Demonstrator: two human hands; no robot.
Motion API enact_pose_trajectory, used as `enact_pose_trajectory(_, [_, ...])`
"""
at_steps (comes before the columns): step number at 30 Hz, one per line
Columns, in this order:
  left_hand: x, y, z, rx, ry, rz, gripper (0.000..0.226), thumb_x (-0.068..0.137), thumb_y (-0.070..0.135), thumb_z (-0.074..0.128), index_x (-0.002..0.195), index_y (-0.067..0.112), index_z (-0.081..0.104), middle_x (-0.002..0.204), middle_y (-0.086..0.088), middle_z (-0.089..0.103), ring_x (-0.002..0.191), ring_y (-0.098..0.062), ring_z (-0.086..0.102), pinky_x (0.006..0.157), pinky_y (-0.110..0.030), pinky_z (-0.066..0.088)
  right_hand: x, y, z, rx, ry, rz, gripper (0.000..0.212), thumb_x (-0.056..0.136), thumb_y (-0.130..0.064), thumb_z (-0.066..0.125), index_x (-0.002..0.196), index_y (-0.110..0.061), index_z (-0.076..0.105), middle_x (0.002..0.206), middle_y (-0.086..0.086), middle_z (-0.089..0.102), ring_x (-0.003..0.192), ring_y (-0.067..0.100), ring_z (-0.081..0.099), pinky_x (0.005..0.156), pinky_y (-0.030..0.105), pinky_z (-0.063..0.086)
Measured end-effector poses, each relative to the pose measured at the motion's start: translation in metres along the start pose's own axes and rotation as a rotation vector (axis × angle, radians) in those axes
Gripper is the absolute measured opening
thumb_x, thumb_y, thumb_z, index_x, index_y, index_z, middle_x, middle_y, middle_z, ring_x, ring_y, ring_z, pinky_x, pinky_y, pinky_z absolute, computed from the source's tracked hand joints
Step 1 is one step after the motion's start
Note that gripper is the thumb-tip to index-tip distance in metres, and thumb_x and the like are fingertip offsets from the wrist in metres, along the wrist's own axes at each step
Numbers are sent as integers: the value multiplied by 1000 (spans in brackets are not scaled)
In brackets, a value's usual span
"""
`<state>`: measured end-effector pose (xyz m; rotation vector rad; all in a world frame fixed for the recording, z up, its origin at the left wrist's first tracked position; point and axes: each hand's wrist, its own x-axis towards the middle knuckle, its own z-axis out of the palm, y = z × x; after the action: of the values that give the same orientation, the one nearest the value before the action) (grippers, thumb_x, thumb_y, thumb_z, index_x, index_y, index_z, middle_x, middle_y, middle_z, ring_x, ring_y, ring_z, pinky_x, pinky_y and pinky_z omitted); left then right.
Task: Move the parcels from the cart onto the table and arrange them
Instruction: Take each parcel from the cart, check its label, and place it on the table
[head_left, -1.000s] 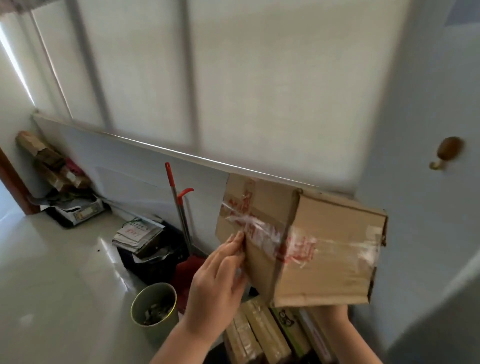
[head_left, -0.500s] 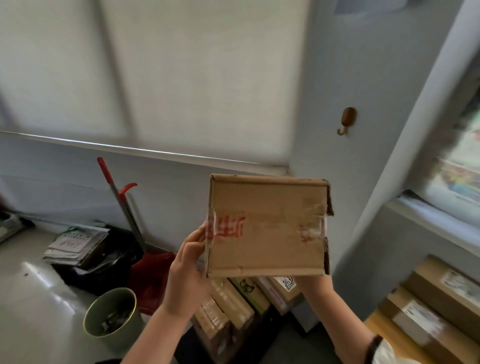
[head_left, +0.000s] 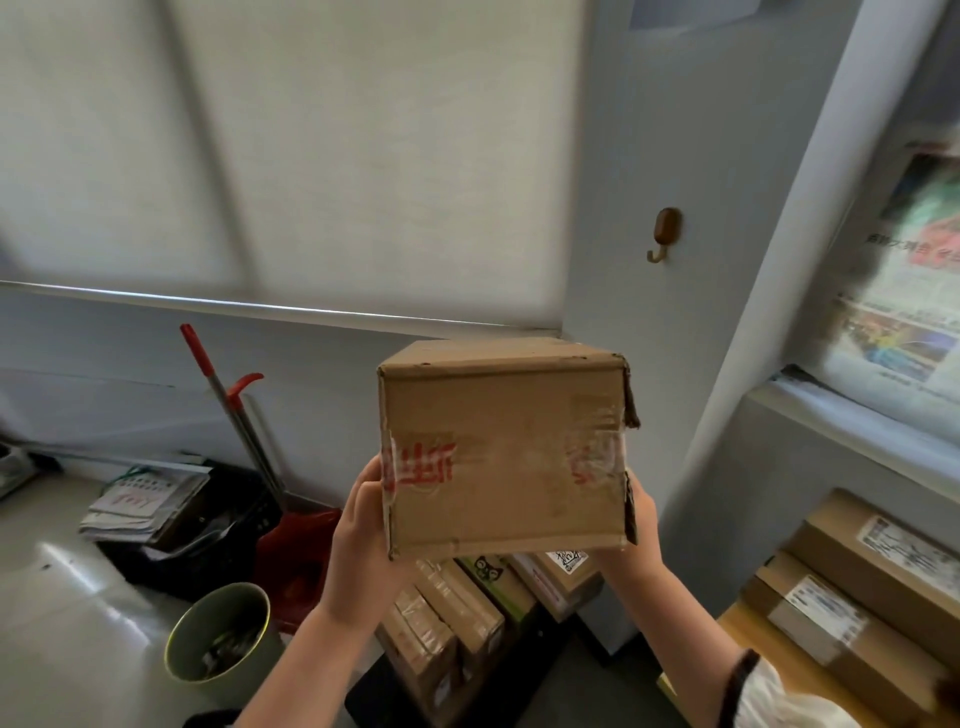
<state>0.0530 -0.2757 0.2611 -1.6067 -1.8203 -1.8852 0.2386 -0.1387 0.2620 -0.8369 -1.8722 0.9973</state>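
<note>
I hold a brown cardboard parcel up in the air at the middle of the view, its taped face with red print turned to me. My left hand grips its left side and my right hand grips its right side from below. Under it stand several more taped parcels packed upright on the dark cart. At the lower right, two long labelled parcels lie side by side on the wooden table.
A green waste bin stands on the floor at lower left. Behind it are a red dustpan with a red-handled broom, a black crate with stacked papers, and a wall hook above the parcel.
The view has swung to the right and the table with its parcels has come into sight. The parcel has turned square to me, and both hands now clasp its sides.
</note>
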Motion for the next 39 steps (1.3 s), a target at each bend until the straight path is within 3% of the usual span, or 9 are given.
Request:
enact_pose_trajectory(2, [4,5,-3,7,5,-44,23,85,38,65,102,29,51,106,42,53,93,-4,58,76,-6,47,2,-7,4,-36,68,-60,23,68,-28,63,88,-17,68,81,-1,65,74,18,56,67,44,53])
enact_pose_trajectory(6, [19,24,-9,124,7,145,33,87,55,51,98,24,50,108,31,55,97,17,53,75,0,43,12,-13,2,-54,149,-90,45,70,11,70,77,-30,53,80,-13,53,65,4,49,63,30,44])
enact_pose_trajectory(9, [32,32,-10,209,40,63,31,78,42,66,98,24,50,100,19,59,91,8,60,71,-11,51,13,-28,-10,-27,149,-146,39,80,1,67,93,-33,55,100,-15,56,93,2,56,80,19,49])
enact_pose_trajectory(12, [35,41,3,221,-12,-215,22,80,32,69,89,23,51,93,17,63,81,-3,62,66,-26,53,1,-36,-26,126,30,84,26,86,-13,63,99,-33,55,109,-8,62,103,12,61,85,33,55])
enact_pose_trajectory(17, [8,23,49,131,-240,-585,20,86,43,61,87,23,57,86,5,68,81,-13,65,73,-39,55,-36,-14,-67,44,-74,460,21,90,-33,57,112,-35,54,103,-8,66,92,10,65,78,30,57])
enact_pose_trajectory(23, [-46,35,130,54,-410,-724,16,87,35,62,85,20,57,84,2,68,80,-13,64,69,-32,51,-81,32,-131,97,-32,680,25,92,-31,56,116,-33,55,104,-10,68,97,9,64,85,32,56])
enact_pose_trajectory(29, [-86,84,236,-54,-543,-787,18,87,30,63,97,17,56,93,1,65,86,-15,61,66,-28,46,-128,83,-231,98,58,824,38,91,-28,56,126,-41,46,116,-10,61,110,11,56,98,38,47])
enact_pose_trajectory(33, [-136,142,322,-169,-651,-970,30,85,29,66,108,21,49,100,-2,63,92,-19,61,82,-43,52,-173,107,-335,120,47,909,45,92,-25,55,124,-52,36,112,-13,61,107,10,57,90,33,50])
enact_pose_trajectory(39, [-201,252,444,-278,-881,-951,37,88,29,62,118,20,43,100,4,58,91,-9,55,73,-33,49,-259,126,-491,78,189,991,46,92,-26,56,129,-48,39,114,-11,64,112,11,54,100,39,41])
